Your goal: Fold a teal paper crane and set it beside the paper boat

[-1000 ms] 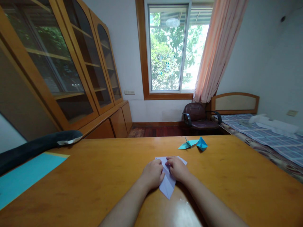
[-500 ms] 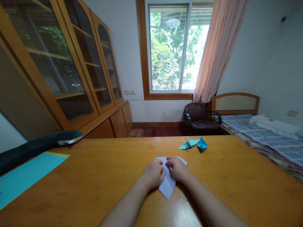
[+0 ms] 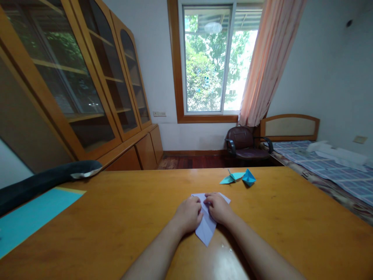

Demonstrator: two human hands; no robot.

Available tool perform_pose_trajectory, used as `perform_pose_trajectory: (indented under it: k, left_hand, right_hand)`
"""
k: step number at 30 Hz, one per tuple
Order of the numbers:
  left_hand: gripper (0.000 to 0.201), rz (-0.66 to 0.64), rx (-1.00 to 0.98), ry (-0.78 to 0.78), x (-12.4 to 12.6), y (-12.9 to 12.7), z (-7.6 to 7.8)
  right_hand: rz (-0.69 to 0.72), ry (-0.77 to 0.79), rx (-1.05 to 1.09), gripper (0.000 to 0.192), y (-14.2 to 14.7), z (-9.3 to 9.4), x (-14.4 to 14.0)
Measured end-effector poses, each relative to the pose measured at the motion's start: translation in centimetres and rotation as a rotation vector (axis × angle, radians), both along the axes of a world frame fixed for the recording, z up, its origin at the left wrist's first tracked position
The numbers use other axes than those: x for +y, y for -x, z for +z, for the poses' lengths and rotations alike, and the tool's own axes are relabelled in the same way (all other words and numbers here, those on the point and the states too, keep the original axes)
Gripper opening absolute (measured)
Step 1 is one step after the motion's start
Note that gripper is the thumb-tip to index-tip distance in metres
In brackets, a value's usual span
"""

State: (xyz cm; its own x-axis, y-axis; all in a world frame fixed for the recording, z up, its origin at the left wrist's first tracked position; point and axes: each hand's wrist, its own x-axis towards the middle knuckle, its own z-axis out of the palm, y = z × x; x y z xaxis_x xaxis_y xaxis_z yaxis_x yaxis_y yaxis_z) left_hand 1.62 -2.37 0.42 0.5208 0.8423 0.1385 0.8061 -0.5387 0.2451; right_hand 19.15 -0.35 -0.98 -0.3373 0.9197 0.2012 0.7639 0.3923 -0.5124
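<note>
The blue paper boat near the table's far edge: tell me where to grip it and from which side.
Pinch the blue paper boat at its raised top point, coming from above. It stands as a small peak on the wooden table, with a flat teal paper crane close on its left crowding a side approach.

We are in a lived-in room of a home, a bedroom that doubles as a study. We see a bed [image 3: 335, 171] with a checked cover and wooden headboard [image 3: 288, 126] by the wall, a brown armchair [image 3: 246, 146] under a curtained window [image 3: 210, 58], glass-fronted wooden bookcases [image 3: 87, 77] along one side, and a broad wooden desk [image 3: 116, 217] with folded paper figures [image 3: 239, 177] on it.
</note>
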Motion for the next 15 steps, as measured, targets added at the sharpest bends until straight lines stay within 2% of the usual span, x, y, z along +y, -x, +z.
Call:
perform_pose_trajectory:
  k: [15]
  left_hand:
    - [0.018,-0.014,-0.013,-0.022,0.05,-0.02,-0.11]
  right_hand:
    - [-0.004,0.004,0.009,0.031,0.06,-0.01,-0.07]
